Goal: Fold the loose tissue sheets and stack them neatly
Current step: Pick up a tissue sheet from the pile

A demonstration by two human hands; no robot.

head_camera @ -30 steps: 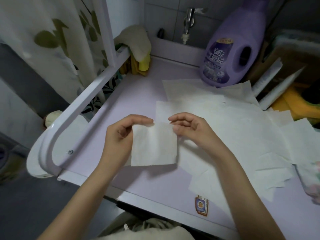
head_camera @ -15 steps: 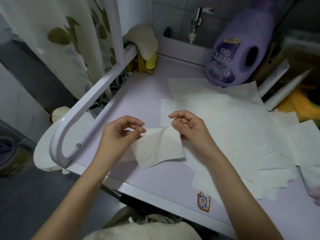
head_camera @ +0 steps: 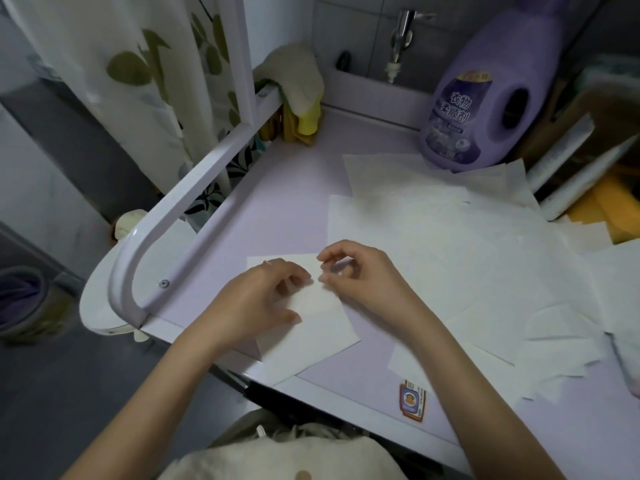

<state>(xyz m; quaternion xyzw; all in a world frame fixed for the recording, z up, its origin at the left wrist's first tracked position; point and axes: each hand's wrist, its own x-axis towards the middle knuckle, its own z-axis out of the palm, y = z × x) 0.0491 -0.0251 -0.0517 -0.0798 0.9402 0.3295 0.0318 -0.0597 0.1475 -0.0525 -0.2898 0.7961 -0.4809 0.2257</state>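
Observation:
A small folded tissue [head_camera: 311,327] lies flat near the front edge of the lilac tabletop [head_camera: 287,188], one corner reaching that edge. My left hand [head_camera: 263,299] rests palm down on its left half, fingers spread. My right hand [head_camera: 356,271] hovers at its top right corner, thumb and forefinger curled close together, nothing clearly held. Several loose unfolded tissue sheets [head_camera: 450,244] overlap across the middle and right of the tabletop.
A purple softener bottle [head_camera: 485,98] stands at the back, on the sheets' far edge. A white rail [head_camera: 194,188] borders the left side. A tap [head_camera: 398,36], a cloth over yellow gloves [head_camera: 298,91] and boxes with an orange object [head_camera: 595,157] line the back and right.
The folded tissue, held up between both hands a second ago, now lies flat on the table. My left hand has moved on top of it; my right hand has let go.

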